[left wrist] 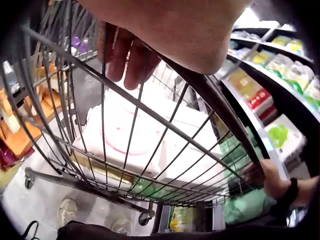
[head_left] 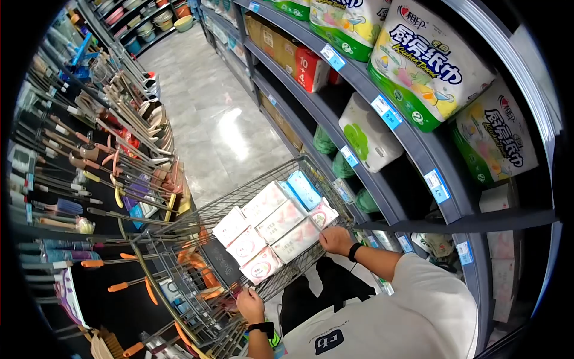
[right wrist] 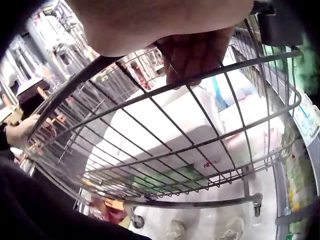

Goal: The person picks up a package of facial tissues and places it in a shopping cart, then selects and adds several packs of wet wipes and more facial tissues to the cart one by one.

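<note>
A wire shopping cart [head_left: 206, 210] holds several white and pink tissue packs [head_left: 281, 222] and a blue pack [head_left: 304, 189]. My left hand [head_left: 250, 304] grips the cart's dark handle at its left end; in the left wrist view the fingers of this hand [left wrist: 165, 35] curl down over the bar [left wrist: 220, 102]. At the handle's other end my right hand [head_left: 336, 241] holds on, and in the right wrist view the fingers of that hand [right wrist: 195, 55] bend over the bar. Green packaging [right wrist: 170, 178] shows beneath the white packs through the wires.
Shelves with kitchen towel packs [head_left: 427, 60] and price tags line the right side. Brushes and long-handled tools [head_left: 113, 149] hang along the left, near the cart's side. A tiled floor aisle [head_left: 209, 107] runs ahead towards stacked basins [head_left: 164, 21].
</note>
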A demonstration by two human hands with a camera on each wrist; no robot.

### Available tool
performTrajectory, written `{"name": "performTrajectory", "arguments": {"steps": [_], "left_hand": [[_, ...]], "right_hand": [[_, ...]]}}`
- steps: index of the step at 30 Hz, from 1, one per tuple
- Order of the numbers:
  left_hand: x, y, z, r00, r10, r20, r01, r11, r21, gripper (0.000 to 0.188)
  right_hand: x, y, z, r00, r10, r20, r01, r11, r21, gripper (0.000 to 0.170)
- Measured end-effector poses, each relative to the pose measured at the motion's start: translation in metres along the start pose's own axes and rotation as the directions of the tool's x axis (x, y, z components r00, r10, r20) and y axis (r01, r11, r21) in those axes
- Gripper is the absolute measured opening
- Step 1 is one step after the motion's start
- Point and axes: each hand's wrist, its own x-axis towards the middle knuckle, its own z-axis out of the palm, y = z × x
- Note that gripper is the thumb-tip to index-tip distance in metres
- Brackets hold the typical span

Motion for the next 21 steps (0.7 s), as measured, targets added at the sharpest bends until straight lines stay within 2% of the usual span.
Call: {"name": "performTrajectory", "arguments": {"steps": [4, 6, 8, 12, 14, 16, 17, 18, 20, 21], "left_hand": [[0.010, 0.008, -0.006, 0.997, -0.068, 0.031, 0.068, 0.998, -0.004, 0.025], [0.020, 0.007, -0.002, 0.996, -0.087, 0.017, 0.087, 0.996, -0.022, 0.027], [0.032, 0.006, 0.000, 0.998, -0.050, -0.037, 0.049, 0.998, -0.038, 0.028], [0.064, 0.005, 0.001, 0.996, -0.082, -0.044, 0.081, 0.997, -0.015, 0.031], [0.080, 0.004, 0.004, 0.991, -0.131, 0.001, 0.131, 0.991, 0.019, 0.035], [0.094, -0.001, 0.004, 0.996, -0.084, -0.001, 0.084, 0.995, -0.048, 0.037], [0.102, -0.021, 0.018, 0.999, 0.003, 0.036, -0.001, 0.998, -0.060, 0.041], [0.104, -0.013, 0.007, 0.997, 0.048, 0.064, -0.051, 0.998, 0.038, 0.041], [0.106, -0.012, 0.012, 0.990, 0.065, 0.124, -0.057, 0.996, -0.066, 0.035], [0.093, -0.006, 0.008, 0.982, 0.104, 0.158, -0.094, 0.993, -0.070, 0.035]], "right_hand": [[0.012, 0.005, 0.004, 0.998, -0.033, -0.047, 0.032, 0.999, -0.021, 0.027], [0.026, 0.010, 0.011, 0.990, -0.079, -0.118, 0.079, 0.997, -0.002, 0.028], [0.041, 0.007, 0.010, 0.991, -0.085, -0.101, 0.084, 0.996, -0.016, 0.028], [0.077, 0.001, 0.001, 0.997, -0.051, -0.052, 0.046, 0.995, -0.091, 0.031], [0.098, 0.002, 0.007, 0.996, -0.079, -0.042, 0.071, 0.984, -0.166, 0.031], [0.105, -0.007, 0.003, 0.972, -0.157, -0.173, 0.106, 0.956, -0.275, 0.024], [0.107, -0.017, -0.006, 0.991, -0.113, -0.076, 0.079, 0.932, -0.355, 0.019], [0.106, -0.023, -0.019, 0.999, -0.046, 0.026, 0.053, 0.895, -0.442, 0.015], [0.080, -0.030, -0.021, 0.934, -0.128, -0.333, 0.034, 0.961, -0.274, 0.013], [0.055, -0.033, -0.031, 0.956, -0.059, -0.286, 0.012, 0.987, -0.163, 0.013]]}}
